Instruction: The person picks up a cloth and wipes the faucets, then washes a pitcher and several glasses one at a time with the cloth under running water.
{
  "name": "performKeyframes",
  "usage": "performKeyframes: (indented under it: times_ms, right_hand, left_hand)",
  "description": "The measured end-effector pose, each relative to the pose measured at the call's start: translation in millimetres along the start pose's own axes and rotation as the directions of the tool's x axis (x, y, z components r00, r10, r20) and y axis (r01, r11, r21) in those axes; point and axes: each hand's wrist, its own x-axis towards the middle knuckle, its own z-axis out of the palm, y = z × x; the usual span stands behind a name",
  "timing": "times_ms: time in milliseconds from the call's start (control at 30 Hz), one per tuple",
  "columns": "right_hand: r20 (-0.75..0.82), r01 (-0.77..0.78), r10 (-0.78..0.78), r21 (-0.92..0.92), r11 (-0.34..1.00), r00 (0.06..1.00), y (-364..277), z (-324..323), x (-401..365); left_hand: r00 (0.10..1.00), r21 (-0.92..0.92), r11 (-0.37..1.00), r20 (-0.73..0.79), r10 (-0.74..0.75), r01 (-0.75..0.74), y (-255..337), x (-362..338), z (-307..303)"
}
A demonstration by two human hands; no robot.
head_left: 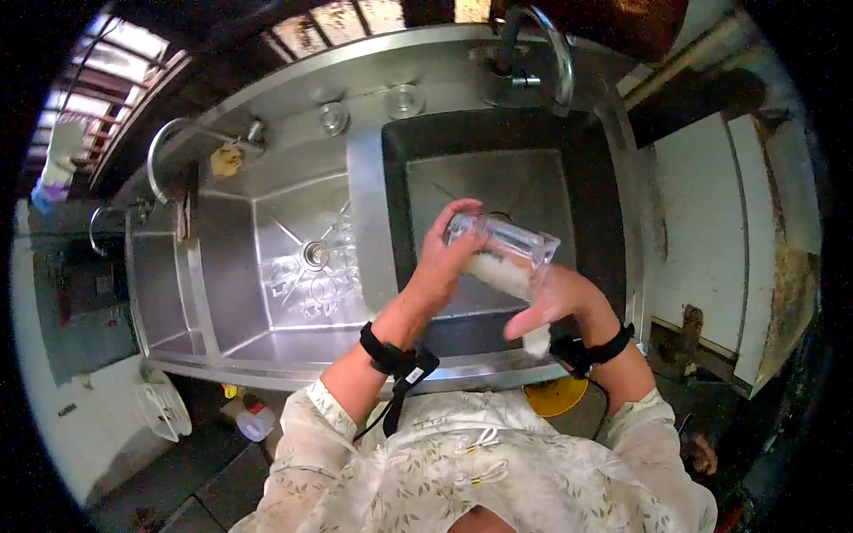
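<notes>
My left hand (450, 250) is wrapped round one end of a clear, straight-sided container (511, 238), tilted on its side above the dark-walled right sink basin (395, 222). At the container's other end is my right hand (564, 298), its thumb stretched out to the left and its other fingers mostly hidden. A whitish, cloth-like piece (537, 342) shows below the right palm, and more cream-white shows along the container's lower side. I cannot tell how far the right fingers reach into the container.
The middle basin (231, 240) holds several clear glass pieces (315, 284) round its drain. Two small clear glass items (332, 117) stand on the back ledge. Curved taps (562, 58) rise behind the basins; a yellow sponge (227, 160) lies by one. A yellow bowl (557, 396) is below the front edge.
</notes>
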Motion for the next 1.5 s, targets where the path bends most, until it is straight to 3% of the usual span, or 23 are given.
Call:
performKeyframes:
  times_ms: [33, 100, 200, 267, 300, 333, 367, 400, 500, 533, 567, 600, 667, 767, 833, 900, 967, 1100, 1233, 1367, 1400, 1467, 1500]
  right_hand:
    - [0.091, -0.048, 0.092, -0.406, 0.913, 0.992, -16, 5, 5]
    - [0.134, -0.113, 0.186, -0.426, 0.898, 0.973, -19, 23, 4]
    - [0.174, 0.037, 0.129, -0.722, 0.691, 0.976, -33, 31, 10]
    - [0.172, -0.022, 0.090, -0.363, 0.932, 0.981, -47, 34, 17]
    - [0.174, -0.014, 0.086, -0.376, 0.926, 0.981, -46, 38, 17]
    - [-0.029, -0.184, 0.192, 0.175, 0.967, 0.981, -39, 44, 13]
    - [-0.145, -0.181, 0.376, 0.686, 0.705, 0.915, -38, 53, 7]
    - [-0.186, 0.150, 0.013, 0.829, 0.539, 0.982, -50, 63, 7]
    - [-0.191, 0.131, 0.056, 0.830, 0.542, 0.980, -51, 72, 4]
    - [-0.134, 0.025, 0.045, 0.482, 0.876, 0.990, -59, 71, 2]
    - [-0.082, -0.058, 0.059, 0.012, 0.998, 0.995, -70, 71, 1]
    - [0.000, 0.056, -0.061, -0.399, 0.915, 0.998, -72, 72, 5]
    - [0.118, 0.180, -0.138, -0.722, 0.668, 0.983, -73, 78, 10]
    - [0.133, 0.131, -0.040, -0.807, 0.575, 0.990, -64, 71, 10]
    - [-0.024, -0.064, 0.061, -0.220, 0.973, 0.998, -56, 58, 4]
    - [-0.210, -0.031, 0.064, 0.158, 0.987, 0.976, -65, 52, 0]
    - [-0.281, 0.033, 0.137, 0.527, 0.849, 0.950, -66, 47, 0]
    - [-0.337, 0.126, 0.171, 0.701, 0.702, 0.926, -68, 56, -8]
    - [-0.304, 0.126, 0.254, 0.833, 0.539, 0.918, -80, 66, -10]
    - [-0.229, 0.124, 0.035, 0.643, 0.756, 0.973, -101, 65, 0]
    - [-0.165, 0.074, -0.016, 0.346, 0.935, 0.986, -103, 65, 0]
    - [-0.023, 0.010, -0.016, -0.230, 0.973, 1.000, -95, 58, -2]
    - [-0.016, 0.009, -0.013, -0.227, 0.974, 1.000, -94, 58, 3]
  left_hand:
    - [1.000, -0.004, 1.000, -0.008, 0.021, -0.021, 11, -4, -4]
    - [0.912, -0.164, 0.898, 0.113, -0.395, 0.409, 36, -17, -10]
    - [0.944, -0.118, 0.936, 0.027, -0.330, 0.331, 53, -33, -9]
    - [0.955, -0.089, 0.953, -0.024, -0.294, 0.291, 58, -41, -9]
    - [0.992, -0.108, 0.986, 0.019, -0.127, 0.129, 52, -42, -12]
    - [0.997, -0.135, 0.990, 0.059, 0.041, -0.033, 53, -44, -10]
    - [0.996, -0.138, 0.989, 0.070, 0.056, -0.046, 56, -48, -8]
    - [0.993, -0.155, 0.983, 0.054, 0.105, -0.096, 65, -52, -3]
    - [0.980, -0.177, 0.967, 0.041, 0.193, -0.183, 74, -59, -1]
    - [0.989, -0.185, 0.976, 0.066, 0.132, -0.118, 74, -60, -2]
    - [0.994, -0.190, 0.980, 0.089, 0.069, -0.050, 75, -60, -4]
    - [0.993, -0.191, 0.980, 0.083, 0.081, -0.064, 77, -59, -6]
    - [0.988, -0.116, 0.983, 0.081, -0.130, 0.139, 78, -57, -11]
    - [0.960, -0.005, 0.967, 0.123, -0.253, 0.255, 77, -47, -18]
    - [0.980, 0.091, 0.981, 0.083, -0.180, 0.173, 100, -62, -5]
    - [0.970, 0.159, 0.975, 0.166, -0.179, 0.153, 107, -70, -4]
    - [0.916, 0.236, 0.921, 0.335, 0.222, -0.309, 100, -69, -4]
    - [0.830, 0.329, 0.776, 0.369, 0.418, -0.538, 106, -76, 5]
    - [0.830, 0.330, 0.764, 0.286, 0.479, -0.555, 91, -76, 4]
    - [0.884, 0.093, 0.882, 0.117, 0.452, -0.463, 78, -84, 17]
    - [0.888, 0.112, 0.881, 0.071, 0.455, -0.460, 73, -80, 18]
    - [0.957, 0.022, 0.957, 0.029, 0.290, -0.291, 68, -76, 13]
    - [0.993, -0.076, 0.991, 0.012, 0.115, -0.113, 71, -75, 13]
